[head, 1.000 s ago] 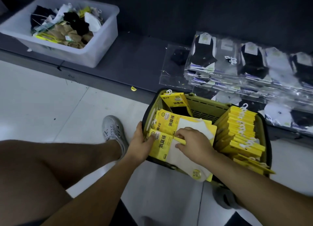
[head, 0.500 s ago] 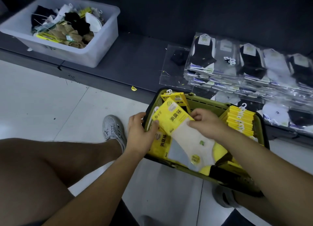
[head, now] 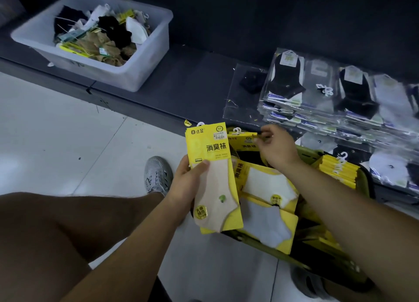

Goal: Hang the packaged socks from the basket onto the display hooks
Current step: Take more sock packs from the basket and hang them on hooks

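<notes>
The basket (head: 309,152) sits on white floor tiles (head: 68,131) against a dark low shelf (head: 192,79); left hand (head: 188,184) grips a yellow sock pack (head: 210,156), right hand (head: 276,147) pinches another pack (head: 243,139) by its top

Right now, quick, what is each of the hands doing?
Left hand: holding a yellow sock pack, thumb on its front.
Right hand: pinching the top edge of a second yellow pack standing in the basket.

Translucent bin (head: 149,59) of loose socks (head: 102,45) on dark shelf (head: 199,82); grey shoe (head: 156,177).
</notes>
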